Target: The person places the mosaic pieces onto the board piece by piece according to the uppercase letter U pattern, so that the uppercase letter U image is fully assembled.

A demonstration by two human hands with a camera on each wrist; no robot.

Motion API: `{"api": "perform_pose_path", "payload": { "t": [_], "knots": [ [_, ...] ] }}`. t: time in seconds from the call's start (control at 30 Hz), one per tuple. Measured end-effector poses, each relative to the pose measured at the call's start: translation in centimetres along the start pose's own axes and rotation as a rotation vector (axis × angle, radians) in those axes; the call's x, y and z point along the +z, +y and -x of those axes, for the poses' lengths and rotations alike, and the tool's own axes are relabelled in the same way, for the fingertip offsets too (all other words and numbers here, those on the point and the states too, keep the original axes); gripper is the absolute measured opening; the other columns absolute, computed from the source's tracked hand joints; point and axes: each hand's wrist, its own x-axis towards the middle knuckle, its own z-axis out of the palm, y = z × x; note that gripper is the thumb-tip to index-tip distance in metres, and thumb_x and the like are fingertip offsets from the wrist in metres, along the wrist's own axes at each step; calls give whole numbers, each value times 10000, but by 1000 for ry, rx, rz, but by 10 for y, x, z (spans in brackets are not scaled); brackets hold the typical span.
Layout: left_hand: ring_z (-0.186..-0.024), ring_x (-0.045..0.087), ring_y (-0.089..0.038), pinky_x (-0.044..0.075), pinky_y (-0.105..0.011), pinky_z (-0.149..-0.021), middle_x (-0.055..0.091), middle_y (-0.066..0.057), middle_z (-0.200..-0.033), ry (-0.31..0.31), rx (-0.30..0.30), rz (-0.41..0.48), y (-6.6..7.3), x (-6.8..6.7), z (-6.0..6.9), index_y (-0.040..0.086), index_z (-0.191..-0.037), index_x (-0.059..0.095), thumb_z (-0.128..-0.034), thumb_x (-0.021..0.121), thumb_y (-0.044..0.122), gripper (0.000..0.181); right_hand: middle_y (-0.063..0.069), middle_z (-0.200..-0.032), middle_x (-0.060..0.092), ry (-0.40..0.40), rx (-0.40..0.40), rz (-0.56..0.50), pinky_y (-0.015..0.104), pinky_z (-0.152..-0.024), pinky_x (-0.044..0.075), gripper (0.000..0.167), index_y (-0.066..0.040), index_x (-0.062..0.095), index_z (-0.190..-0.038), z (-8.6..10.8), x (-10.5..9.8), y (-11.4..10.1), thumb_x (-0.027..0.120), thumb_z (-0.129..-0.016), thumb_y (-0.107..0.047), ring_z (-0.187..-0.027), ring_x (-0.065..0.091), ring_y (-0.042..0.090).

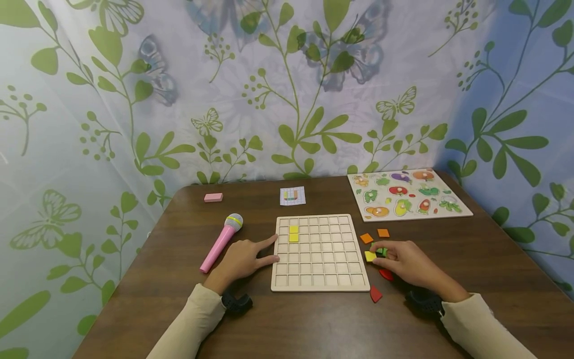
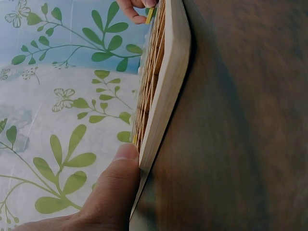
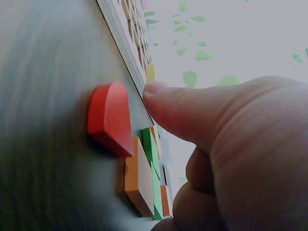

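A pale wooden grid board [image 1: 320,288] lies on the table, two yellow square tiles [image 1: 293,233] in its upper left cells. My left hand [image 1: 239,258] touches the board's left edge with straight forefinger and thumb; its thumb [image 2: 122,168] shows against the rim in the left wrist view. Just off the board's right side, my right hand [image 1: 405,262] pinches another yellow square tile [image 1: 369,257] between thumb and forefinger. Green tiles [image 1: 379,248] are partly hidden by that hand. Red curved pieces [image 1: 375,294] and orange squares [image 1: 383,233] lie around it.
A pink toy microphone [image 1: 219,244] rests left of the board. Farther back are a pink block [image 1: 213,197] and a small printed pattern card [image 1: 292,196]. A vegetable peg puzzle [image 1: 405,197] covers the table's back right, before a patterned curtain [image 1: 269,99].
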Motion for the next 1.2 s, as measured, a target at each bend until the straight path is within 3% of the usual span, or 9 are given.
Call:
{"api": "perform_pose_path", "payload": {
  "t": [0.47, 0.73, 1.2],
  "knots": [
    [-487, 299, -106, 372, -304, -509, 382, 65, -493, 4, 4, 15, 1, -1, 0, 297, -1545, 479, -964, 536, 670, 692, -120, -527, 369, 48, 30, 27, 243, -469, 289, 203, -174, 754, -1085, -1, 3, -5, 805, -900, -238, -452, 321, 56],
    [-479, 299, -108, 364, -305, -502, 376, 60, -485, 15, -10, 11, -2, 0, 3, 303, -1543, 480, -960, 537, 678, 696, -129, -526, 348, 51, -4, 21, 239, -473, 279, 172, -207, 753, -1068, -6, 9, -13, 798, -907, -249, -445, 312, 53],
    [-484, 326, -105, 373, -304, -502, 374, 71, -482, 25, 1, 21, 0, 1, 1, 299, -1534, 496, -961, 547, 668, 683, -130, -511, 336, 83, -31, 38, 242, -472, 275, 214, -171, 766, -1083, -12, 15, -24, 820, -884, -229, -438, 293, 44]
  ]
}}
